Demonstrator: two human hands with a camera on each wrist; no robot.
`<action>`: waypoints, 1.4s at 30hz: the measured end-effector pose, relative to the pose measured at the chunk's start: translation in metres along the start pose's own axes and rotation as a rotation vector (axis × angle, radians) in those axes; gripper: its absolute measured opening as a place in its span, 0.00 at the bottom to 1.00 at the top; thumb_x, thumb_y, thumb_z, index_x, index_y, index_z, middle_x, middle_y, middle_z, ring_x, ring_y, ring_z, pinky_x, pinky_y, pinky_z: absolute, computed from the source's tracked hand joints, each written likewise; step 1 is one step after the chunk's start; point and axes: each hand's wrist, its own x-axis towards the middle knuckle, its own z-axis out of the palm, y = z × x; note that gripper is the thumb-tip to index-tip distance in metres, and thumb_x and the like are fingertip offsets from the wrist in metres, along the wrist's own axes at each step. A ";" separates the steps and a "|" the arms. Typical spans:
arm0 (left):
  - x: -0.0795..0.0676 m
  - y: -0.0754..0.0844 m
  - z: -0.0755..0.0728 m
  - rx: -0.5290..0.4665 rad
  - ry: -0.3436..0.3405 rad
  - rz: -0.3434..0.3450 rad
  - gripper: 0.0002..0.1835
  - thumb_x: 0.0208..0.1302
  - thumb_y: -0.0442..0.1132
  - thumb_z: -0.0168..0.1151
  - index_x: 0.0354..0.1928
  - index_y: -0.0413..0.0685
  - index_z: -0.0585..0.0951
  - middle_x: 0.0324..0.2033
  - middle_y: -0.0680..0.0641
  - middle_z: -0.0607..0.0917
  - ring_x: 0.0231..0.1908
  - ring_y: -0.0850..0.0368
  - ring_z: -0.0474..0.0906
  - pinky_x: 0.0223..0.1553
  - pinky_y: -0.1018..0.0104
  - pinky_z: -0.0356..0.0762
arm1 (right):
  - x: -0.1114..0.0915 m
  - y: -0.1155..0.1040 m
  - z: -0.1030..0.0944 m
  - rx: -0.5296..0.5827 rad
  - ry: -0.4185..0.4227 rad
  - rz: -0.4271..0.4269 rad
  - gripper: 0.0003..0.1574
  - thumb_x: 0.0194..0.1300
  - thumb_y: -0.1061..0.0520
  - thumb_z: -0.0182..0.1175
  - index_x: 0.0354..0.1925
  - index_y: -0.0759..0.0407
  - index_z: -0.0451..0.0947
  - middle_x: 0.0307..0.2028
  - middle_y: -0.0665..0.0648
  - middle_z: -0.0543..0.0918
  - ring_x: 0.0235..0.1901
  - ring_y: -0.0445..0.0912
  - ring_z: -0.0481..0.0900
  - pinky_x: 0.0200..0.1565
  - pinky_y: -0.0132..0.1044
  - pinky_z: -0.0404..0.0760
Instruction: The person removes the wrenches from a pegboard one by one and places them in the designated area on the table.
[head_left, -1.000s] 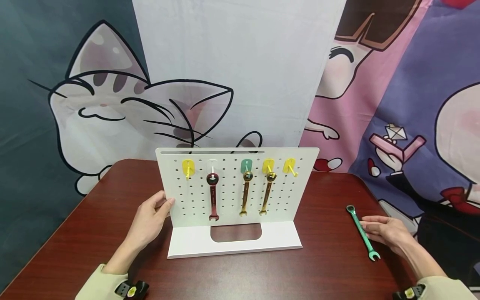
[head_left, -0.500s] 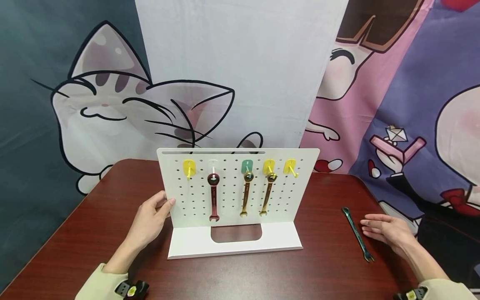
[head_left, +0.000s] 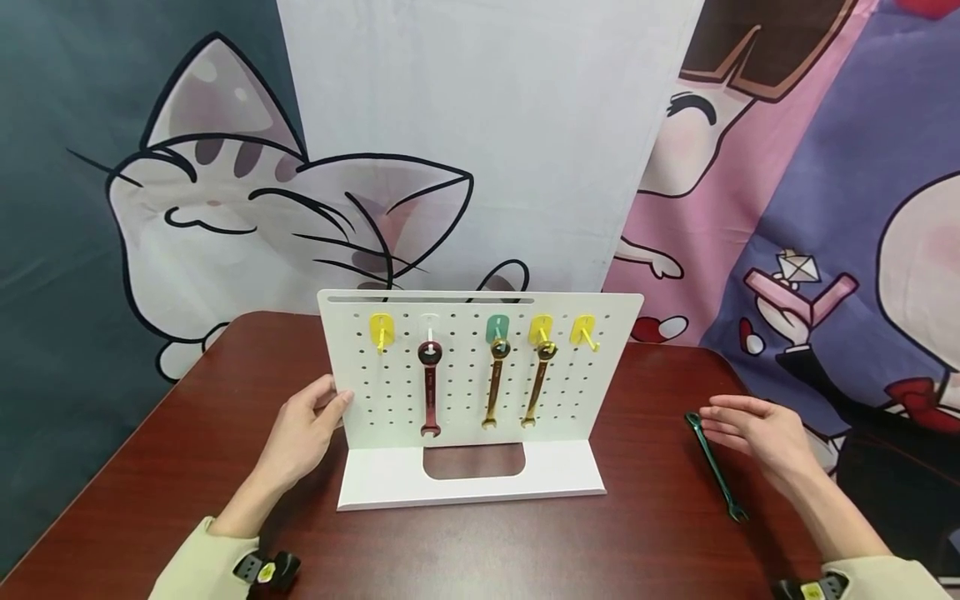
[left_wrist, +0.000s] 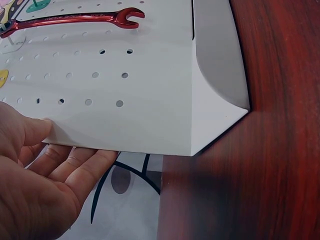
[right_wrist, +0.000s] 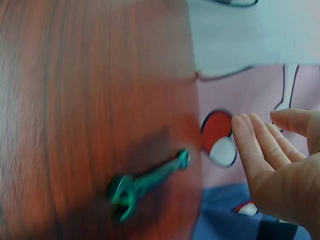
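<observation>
My left hand (head_left: 300, 433) grips the left edge of a white pegboard stand (head_left: 457, 471), thumb on the front and fingers behind, as the left wrist view also shows. On the board hang a red wrench (head_left: 431, 387) from a clear hook and two gold wrenches, one (head_left: 494, 392) from a green hook (head_left: 497, 327), the other (head_left: 537, 392) from a yellow hook. A green wrench (head_left: 716, 468) lies on the table at the right. My right hand (head_left: 765, 437) hovers just right of its upper end, fingers straight, holding nothing; the right wrist view shows a gap between them.
Yellow hooks at the board's left (head_left: 382, 332) and right (head_left: 585, 331) ends carry nothing. The brown table (head_left: 652, 533) extends around the stand. Behind it hangs a cartoon-printed cloth (head_left: 510, 150). A dark object (head_left: 892, 475) stands beyond the table's right side.
The green wrench, earlier against my right fingers, now lies on the table a little to the left. My right hand has let go and risen slightly. My left hand keeps its hold.
</observation>
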 end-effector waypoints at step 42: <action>0.000 0.000 -0.001 0.027 0.004 -0.004 0.11 0.82 0.41 0.56 0.56 0.44 0.82 0.54 0.39 0.89 0.50 0.49 0.87 0.49 0.56 0.88 | -0.031 -0.036 0.103 -0.156 -0.269 -0.330 0.17 0.73 0.68 0.63 0.58 0.61 0.83 0.49 0.51 0.92 0.47 0.45 0.92 0.50 0.35 0.88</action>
